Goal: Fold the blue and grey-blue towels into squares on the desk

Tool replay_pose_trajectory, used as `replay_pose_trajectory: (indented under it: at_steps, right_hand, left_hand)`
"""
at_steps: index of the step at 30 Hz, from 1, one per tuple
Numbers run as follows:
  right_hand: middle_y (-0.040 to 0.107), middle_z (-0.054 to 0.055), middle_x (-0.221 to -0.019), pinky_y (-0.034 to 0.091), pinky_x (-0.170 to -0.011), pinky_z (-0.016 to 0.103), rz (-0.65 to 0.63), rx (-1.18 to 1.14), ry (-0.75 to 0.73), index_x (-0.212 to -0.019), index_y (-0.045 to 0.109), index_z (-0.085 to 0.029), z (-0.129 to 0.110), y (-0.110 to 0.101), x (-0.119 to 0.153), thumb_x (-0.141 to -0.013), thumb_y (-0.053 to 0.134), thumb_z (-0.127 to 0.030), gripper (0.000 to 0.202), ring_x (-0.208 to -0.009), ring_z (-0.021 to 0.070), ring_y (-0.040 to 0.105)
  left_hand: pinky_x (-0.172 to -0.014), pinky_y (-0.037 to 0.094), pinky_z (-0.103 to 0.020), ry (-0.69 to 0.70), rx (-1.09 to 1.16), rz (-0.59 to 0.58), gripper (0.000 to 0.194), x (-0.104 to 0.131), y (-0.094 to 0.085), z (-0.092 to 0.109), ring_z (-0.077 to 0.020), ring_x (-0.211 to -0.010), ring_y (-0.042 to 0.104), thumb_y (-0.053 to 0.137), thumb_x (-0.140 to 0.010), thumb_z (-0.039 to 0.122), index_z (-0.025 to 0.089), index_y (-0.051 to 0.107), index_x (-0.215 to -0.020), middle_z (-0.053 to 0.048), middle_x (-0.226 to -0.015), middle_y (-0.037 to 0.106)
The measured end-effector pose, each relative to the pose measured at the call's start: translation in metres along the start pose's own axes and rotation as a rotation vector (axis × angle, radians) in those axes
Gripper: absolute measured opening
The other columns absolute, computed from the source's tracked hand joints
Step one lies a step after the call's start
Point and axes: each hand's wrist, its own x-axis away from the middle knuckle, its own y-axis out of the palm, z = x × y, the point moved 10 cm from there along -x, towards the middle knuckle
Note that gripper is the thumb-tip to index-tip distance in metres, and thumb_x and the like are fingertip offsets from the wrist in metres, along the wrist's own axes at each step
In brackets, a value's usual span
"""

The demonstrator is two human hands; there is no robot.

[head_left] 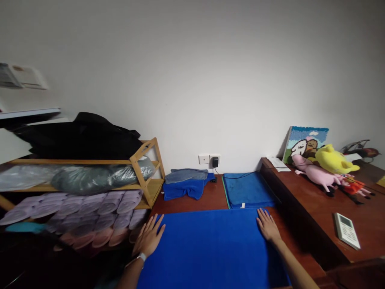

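A blue cloth (pixel 210 249), most likely a towel, lies spread flat over the red-brown wooden surface in front of me. My left hand (pixel 149 237) rests on its far left corner, fingers stretched out and apart, a watch on the wrist. At the far right corner my right hand (pixel 268 225) lies flat with its fingers extended. Just beyond the cloth sits a folded blue towel (pixel 249 188) with a small white tag. To its left are a crumpled blue cloth (pixel 183 189) and a grey-blue cloth (pixel 187 175) on top of it.
On the left, a wooden rack (pixel 141 160) holds a black bag (pixel 87 138), plastic-wrapped bundles and rows of lilac slippers (pixel 102 202). A raised wooden top at right carries plush toys (pixel 319 172), a picture (pixel 306 140) and a white remote (pixel 347 230). A plugged-in adapter (pixel 215 161) trails a cable.
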Motion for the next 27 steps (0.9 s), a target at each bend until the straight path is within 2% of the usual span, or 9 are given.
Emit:
replay_pose_trajectory:
  at_steps: [4,9,14,17,20,22,24,26,27]
  right_hand:
    - [0.029,0.005,-0.169,0.020,-0.128,0.042,0.016,0.010,0.070,-0.163,0.029,-0.015,0.032,-0.002,-0.005,-0.101,0.016,-0.049,0.071,-0.157,0.0246,0.020]
    - [0.036,0.005,-0.166,0.023,-0.128,0.044,0.047,-0.008,0.063,-0.161,0.037,-0.019,0.029,-0.007,-0.005,-0.099,0.020,-0.049,0.071,-0.155,0.0256,0.027]
    - [0.051,0.009,-0.157,0.032,-0.121,0.059,0.104,0.014,0.081,-0.148,0.056,-0.029,0.013,-0.027,-0.007,-0.095,0.027,-0.049,0.064,-0.148,0.0360,0.041]
    - [0.048,0.011,-0.159,0.026,-0.125,0.056,0.166,0.032,0.013,-0.150,0.054,-0.021,-0.048,-0.032,-0.006,-0.098,0.023,-0.045,0.065,-0.151,0.0340,0.036]
    - [0.040,0.009,-0.164,0.020,-0.128,0.047,0.151,-0.046,-0.212,-0.157,0.043,-0.015,-0.161,-0.017,0.003,-0.103,0.023,-0.043,0.064,-0.155,0.0273,0.029]
    - [0.032,0.005,-0.167,0.017,-0.129,0.044,0.102,-0.136,-0.388,-0.161,0.034,-0.018,-0.241,-0.003,0.015,-0.105,0.024,-0.045,0.063,-0.157,0.0238,0.024]
    - [0.028,0.003,-0.169,0.017,-0.129,0.043,0.019,-0.192,-0.520,-0.163,0.029,-0.021,-0.301,0.013,0.026,-0.106,0.024,-0.049,0.064,-0.157,0.0217,0.021]
    - [0.027,0.002,-0.169,0.016,-0.129,0.044,-0.051,-0.213,-0.564,-0.163,0.027,-0.023,-0.326,0.024,0.033,-0.106,0.023,-0.053,0.065,-0.157,0.0214,0.021]
    - [0.027,0.002,-0.168,0.015,-0.129,0.045,-0.069,-0.211,-0.554,-0.163,0.027,-0.023,-0.325,0.027,0.033,-0.106,0.023,-0.054,0.065,-0.158,0.0218,0.020]
  left_hand:
    - [-0.126,0.022,-0.048,-0.004,-0.007,-0.009,0.063,-0.002,0.003,-0.002,-0.0240,-0.156,0.029,0.034,-0.101,0.054,0.029,0.038,-0.159,-0.006,-0.168,0.035]
    - [-0.126,0.022,-0.050,-0.025,-0.010,-0.074,0.065,-0.004,0.005,-0.002,-0.0263,-0.157,0.028,0.033,-0.101,0.054,0.026,0.036,-0.160,-0.008,-0.169,0.032]
    - [-0.127,0.020,-0.047,-0.024,-0.051,-0.093,0.065,-0.001,0.003,0.001,-0.0235,-0.157,0.028,0.031,-0.102,0.054,0.028,0.033,-0.161,-0.006,-0.170,0.030]
    - [-0.128,0.018,-0.046,-0.019,-0.056,-0.055,0.064,0.002,0.000,0.003,-0.0227,-0.157,0.028,0.031,-0.102,0.055,0.028,0.034,-0.161,-0.006,-0.170,0.030]
    - [-0.128,0.018,-0.047,-0.013,-0.038,-0.047,0.064,0.004,0.001,0.003,-0.0228,-0.157,0.028,0.031,-0.103,0.055,0.029,0.034,-0.160,-0.005,-0.170,0.032]
    - [-0.127,0.019,-0.047,-0.010,-0.032,-0.043,0.063,0.005,0.001,0.003,-0.0231,-0.157,0.028,0.032,-0.103,0.055,0.029,0.034,-0.160,-0.005,-0.169,0.032]
    - [-0.127,0.019,-0.047,-0.003,-0.029,-0.035,0.063,0.005,0.000,0.003,-0.0232,-0.157,0.028,0.032,-0.103,0.055,0.029,0.035,-0.160,-0.006,-0.169,0.032]
    - [-0.127,0.020,-0.046,0.003,-0.032,-0.028,0.063,0.005,0.000,0.003,-0.0231,-0.156,0.029,0.032,-0.103,0.055,0.029,0.034,-0.160,-0.006,-0.169,0.032]
    - [-0.127,0.020,-0.046,0.006,-0.033,-0.026,0.063,0.005,0.000,0.004,-0.0232,-0.156,0.029,0.032,-0.103,0.055,0.028,0.034,-0.160,-0.006,-0.169,0.032]
